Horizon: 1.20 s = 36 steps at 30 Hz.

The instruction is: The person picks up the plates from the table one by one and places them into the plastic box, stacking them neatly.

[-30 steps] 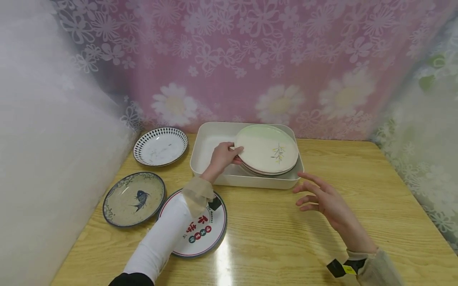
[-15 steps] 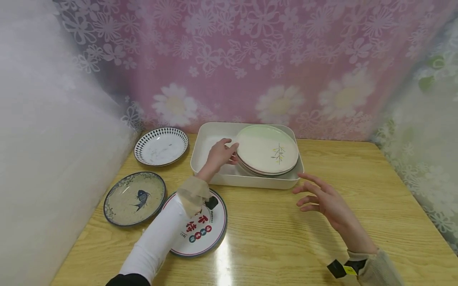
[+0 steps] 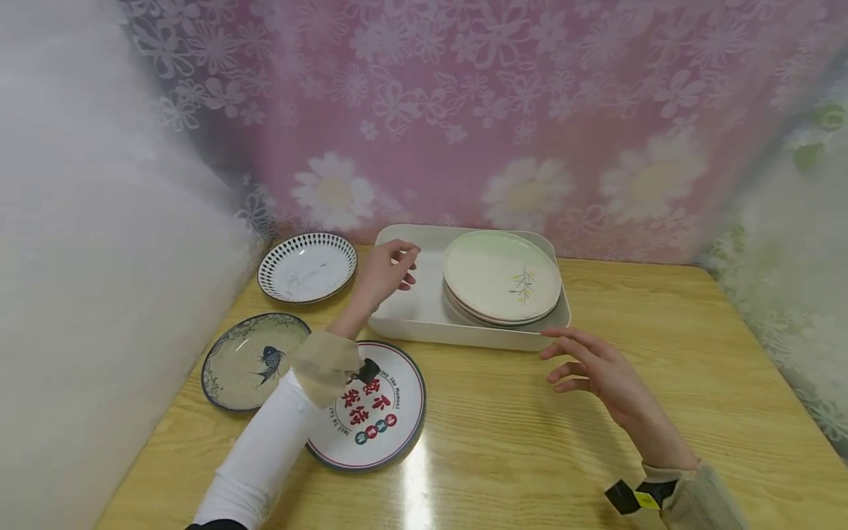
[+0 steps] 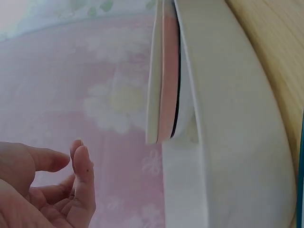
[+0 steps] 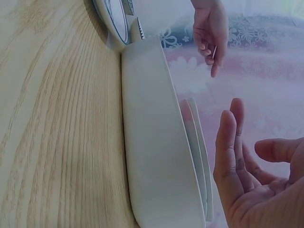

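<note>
Over the left end of the cream tray (image 3: 457, 335), my left hand (image 3: 384, 272) hovers with loosely bent fingers and nothing in its grasp. A stack of plates fills the tray's right side, topped by a cream and green plate (image 3: 490, 276) with a twig drawing. The left wrist view shows a pink-edged plate (image 4: 168, 80) under the top one, apart from the fingers. My right hand (image 3: 599, 375) hangs near the tray's front right corner, its fingers spread and relaxed, holding nothing. In the right wrist view this hand (image 5: 256, 175) stays clear of the plates.
Left of the tray lie a white plate with a black patterned rim (image 3: 308, 269) and a beige plate with a blue fish (image 3: 232, 368). A white plate with red lettering (image 3: 397, 397) lies in front, partly under my left forearm. A pink floral curtain (image 3: 437, 169) hangs behind.
My left hand has let go of the stack's left edge and moved left, away from the plates. The right hand has barely moved. The view has shifted slightly.
</note>
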Each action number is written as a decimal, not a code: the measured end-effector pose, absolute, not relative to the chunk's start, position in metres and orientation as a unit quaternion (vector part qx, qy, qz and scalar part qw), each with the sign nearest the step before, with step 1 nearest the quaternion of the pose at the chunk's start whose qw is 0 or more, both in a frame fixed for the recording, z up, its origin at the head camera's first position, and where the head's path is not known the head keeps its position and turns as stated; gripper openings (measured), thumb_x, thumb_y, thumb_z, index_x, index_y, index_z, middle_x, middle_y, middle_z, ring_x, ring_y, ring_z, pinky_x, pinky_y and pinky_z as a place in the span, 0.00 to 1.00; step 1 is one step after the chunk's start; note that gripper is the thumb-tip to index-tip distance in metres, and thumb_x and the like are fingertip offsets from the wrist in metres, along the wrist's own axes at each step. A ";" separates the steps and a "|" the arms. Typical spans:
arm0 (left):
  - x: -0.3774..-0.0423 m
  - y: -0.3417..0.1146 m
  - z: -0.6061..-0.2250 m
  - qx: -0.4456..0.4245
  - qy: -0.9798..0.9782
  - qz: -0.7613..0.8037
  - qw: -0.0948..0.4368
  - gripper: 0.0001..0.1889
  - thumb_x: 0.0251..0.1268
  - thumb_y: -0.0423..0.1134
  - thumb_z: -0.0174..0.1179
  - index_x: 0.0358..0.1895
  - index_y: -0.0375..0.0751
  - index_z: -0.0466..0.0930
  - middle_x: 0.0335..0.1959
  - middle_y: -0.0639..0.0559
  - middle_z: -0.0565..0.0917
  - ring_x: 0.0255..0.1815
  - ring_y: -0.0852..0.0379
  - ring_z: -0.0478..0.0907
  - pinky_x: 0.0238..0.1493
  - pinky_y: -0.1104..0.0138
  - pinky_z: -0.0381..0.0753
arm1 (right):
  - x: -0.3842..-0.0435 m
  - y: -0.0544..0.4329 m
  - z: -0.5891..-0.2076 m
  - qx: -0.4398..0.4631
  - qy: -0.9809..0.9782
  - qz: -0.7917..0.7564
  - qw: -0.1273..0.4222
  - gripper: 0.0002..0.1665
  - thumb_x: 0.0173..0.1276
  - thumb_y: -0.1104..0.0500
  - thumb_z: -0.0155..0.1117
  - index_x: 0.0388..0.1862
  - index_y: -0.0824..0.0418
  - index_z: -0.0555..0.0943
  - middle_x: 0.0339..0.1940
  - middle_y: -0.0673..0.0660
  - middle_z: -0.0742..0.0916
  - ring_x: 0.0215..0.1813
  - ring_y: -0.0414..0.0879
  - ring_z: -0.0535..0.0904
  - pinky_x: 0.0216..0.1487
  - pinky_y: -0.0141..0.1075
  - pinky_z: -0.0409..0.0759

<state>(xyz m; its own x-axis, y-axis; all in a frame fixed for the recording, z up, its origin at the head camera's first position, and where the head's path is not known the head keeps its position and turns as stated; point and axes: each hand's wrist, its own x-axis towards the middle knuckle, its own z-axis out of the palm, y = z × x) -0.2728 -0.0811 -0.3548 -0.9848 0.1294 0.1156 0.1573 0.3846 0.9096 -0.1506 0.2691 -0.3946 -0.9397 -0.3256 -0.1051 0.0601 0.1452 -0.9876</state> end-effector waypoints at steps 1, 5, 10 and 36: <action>-0.271 -0.087 -0.353 -0.087 -0.837 -0.540 0.020 0.16 0.79 0.41 0.55 0.58 0.35 0.81 0.39 0.39 0.84 0.29 0.51 0.87 0.33 0.65 0.89 | -0.151 0.268 -0.394 -0.089 0.747 -0.642 0.150 0.24 0.84 0.51 0.48 0.71 0.61 0.72 0.48 0.50 0.86 0.41 0.48 0.87 0.43 0.42 0.88; -0.263 -0.113 -0.350 -0.077 -0.862 -0.499 0.032 0.15 0.78 0.43 0.56 0.54 0.36 0.83 0.40 0.40 0.86 0.31 0.51 0.87 0.38 0.59 0.90 | -0.151 0.260 -0.392 -0.087 0.762 -0.623 0.154 0.27 0.84 0.49 0.48 0.71 0.64 0.71 0.48 0.50 0.86 0.40 0.49 0.87 0.43 0.44 0.88; -0.254 -0.143 -0.360 -0.063 -0.891 -0.449 0.008 0.15 0.78 0.43 0.56 0.52 0.34 0.83 0.43 0.38 0.86 0.36 0.47 0.87 0.42 0.57 0.89 | -0.150 0.251 -0.391 -0.088 0.770 -0.613 0.154 0.28 0.83 0.49 0.50 0.70 0.68 0.70 0.47 0.54 0.85 0.39 0.50 0.87 0.42 0.45 0.89; -0.224 -0.181 -0.429 -0.141 -0.967 -0.168 -0.128 0.08 0.74 0.37 0.60 0.48 0.39 0.85 0.40 0.47 0.86 0.39 0.53 0.80 0.45 0.58 0.82 | -0.149 0.201 -0.413 -0.158 0.860 -0.485 0.029 0.08 0.73 0.60 0.65 0.49 0.59 0.83 0.36 0.61 0.88 0.25 0.52 0.84 0.23 0.38 0.84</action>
